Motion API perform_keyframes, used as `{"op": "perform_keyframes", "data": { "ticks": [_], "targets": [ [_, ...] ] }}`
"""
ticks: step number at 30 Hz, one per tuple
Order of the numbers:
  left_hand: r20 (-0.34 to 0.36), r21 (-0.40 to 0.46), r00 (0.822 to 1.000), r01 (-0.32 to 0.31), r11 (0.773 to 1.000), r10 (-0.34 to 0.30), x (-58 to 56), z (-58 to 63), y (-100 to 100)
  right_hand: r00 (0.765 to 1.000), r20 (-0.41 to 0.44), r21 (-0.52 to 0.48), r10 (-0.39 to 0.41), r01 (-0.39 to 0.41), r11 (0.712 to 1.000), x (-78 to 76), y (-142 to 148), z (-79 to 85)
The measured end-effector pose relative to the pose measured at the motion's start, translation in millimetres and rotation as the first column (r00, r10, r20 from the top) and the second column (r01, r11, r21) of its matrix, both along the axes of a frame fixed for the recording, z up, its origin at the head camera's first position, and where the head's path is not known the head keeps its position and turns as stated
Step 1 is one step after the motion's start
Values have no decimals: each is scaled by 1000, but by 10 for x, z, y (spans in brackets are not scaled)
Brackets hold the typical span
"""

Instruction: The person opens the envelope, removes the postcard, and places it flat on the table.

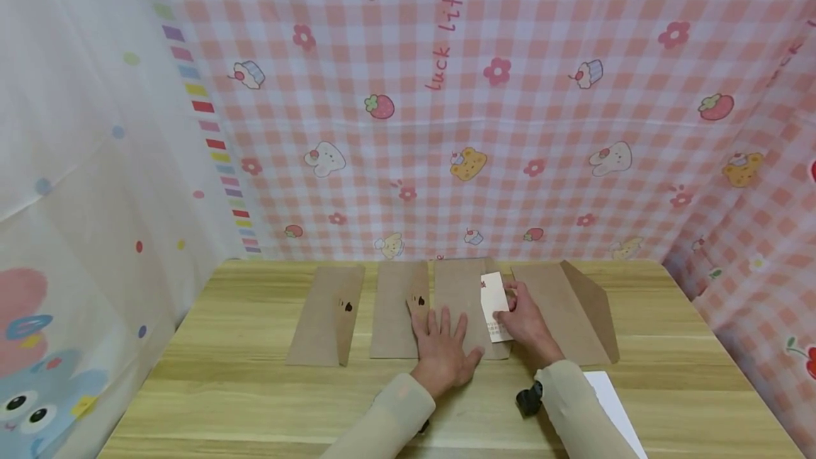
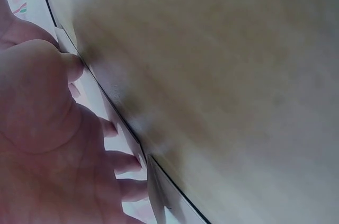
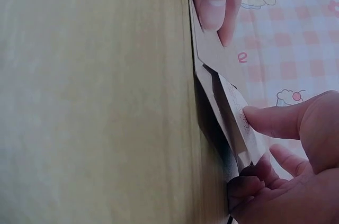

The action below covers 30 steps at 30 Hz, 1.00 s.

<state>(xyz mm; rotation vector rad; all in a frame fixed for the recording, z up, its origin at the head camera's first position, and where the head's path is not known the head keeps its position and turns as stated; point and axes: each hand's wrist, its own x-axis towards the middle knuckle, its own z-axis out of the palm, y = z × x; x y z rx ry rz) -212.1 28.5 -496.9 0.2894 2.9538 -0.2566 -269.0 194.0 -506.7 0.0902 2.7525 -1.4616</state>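
Right hand (image 1: 528, 319) pinches printed white card (image 1: 493, 309) over right side of third brown envelope (image 1: 455, 292) from left (four in a row along bench (image 1: 223, 374)'s far edge). Left hand (image 1: 444, 358), fingers spread, released, rests on same envelope.

A pink checked cloth (image 1: 548, 119) fills the upper middle and right of the frame, with lettering (image 1: 446, 34) reading "luck life" near the top centre. A white cloth (image 1: 83, 183) hangs at left, a blue cartoon figure (image 1: 38, 395) in its lower corner. The wooden table (image 1: 236, 346) spans the bottom.
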Motion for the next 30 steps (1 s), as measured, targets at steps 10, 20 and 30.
{"op": "perform_keyframes", "data": {
  "ticks": [10,20,30],
  "targets": [
    [-5,-5,1000,6,1000,-6,8,35,-6,999,-31,-16,-16,15,1000,10,7,19],
    [6,5,1000,-1,1000,1,2,36,-12,998,-59,-23,-32,31,999,16,55,54],
    [18,2,1000,-3,1000,3,-3,31,-9,998,-42,-11,-41,40,999,5,85,32]
  ]
}}
